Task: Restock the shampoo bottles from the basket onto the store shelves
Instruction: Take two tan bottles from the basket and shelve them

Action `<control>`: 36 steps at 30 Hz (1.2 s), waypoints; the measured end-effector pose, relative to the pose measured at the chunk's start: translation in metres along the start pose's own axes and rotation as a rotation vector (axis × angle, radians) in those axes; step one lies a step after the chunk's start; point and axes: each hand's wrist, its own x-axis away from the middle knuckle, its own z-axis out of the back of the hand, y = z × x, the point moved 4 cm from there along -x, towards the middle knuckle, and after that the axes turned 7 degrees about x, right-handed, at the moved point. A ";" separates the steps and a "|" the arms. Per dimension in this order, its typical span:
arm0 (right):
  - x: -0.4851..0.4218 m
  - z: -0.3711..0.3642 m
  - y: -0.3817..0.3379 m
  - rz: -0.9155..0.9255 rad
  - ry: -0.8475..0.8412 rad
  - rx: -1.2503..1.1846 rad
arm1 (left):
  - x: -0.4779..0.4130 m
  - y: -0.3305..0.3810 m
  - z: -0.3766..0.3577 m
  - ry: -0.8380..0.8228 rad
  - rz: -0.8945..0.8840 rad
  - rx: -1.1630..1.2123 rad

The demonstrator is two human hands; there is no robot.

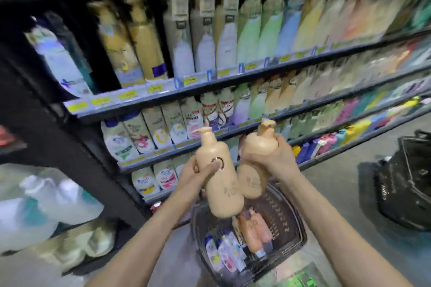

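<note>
My left hand (198,171) grips a tan pump bottle (221,184) around its middle, thumb across the front. My right hand (270,158) grips a second tan pump bottle (254,175) at its shoulder, just under the pump. Both bottles are held up, tilted, above the dark basket (286,221) on the floor. Inside the basket lie several more bottles: peach ones (254,230) and small white ones (224,254). In front of me stand the store shelves (233,81), stocked with rows of shampoo bottles.
A black bag (405,182) sits on the floor at the right. Wrapped white and pale packs (46,202) are stacked at the lower left beside the dark shelf upright. Yellow price tags line the shelf edges. The picture is blurred.
</note>
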 end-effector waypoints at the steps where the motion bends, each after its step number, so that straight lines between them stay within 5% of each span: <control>1: 0.007 0.000 -0.020 0.020 0.002 -0.004 | 0.007 0.018 -0.002 0.007 -0.026 0.020; 10: 0.062 0.020 -0.138 0.142 0.040 0.053 | 0.063 0.136 0.016 0.059 -0.177 0.104; 17: 0.083 0.057 -0.195 0.219 0.071 -0.017 | 0.086 0.202 0.015 0.072 -0.331 -0.091; 36: -0.057 0.255 -0.286 0.532 0.026 -0.088 | 0.023 0.383 -0.161 0.293 -0.671 -0.059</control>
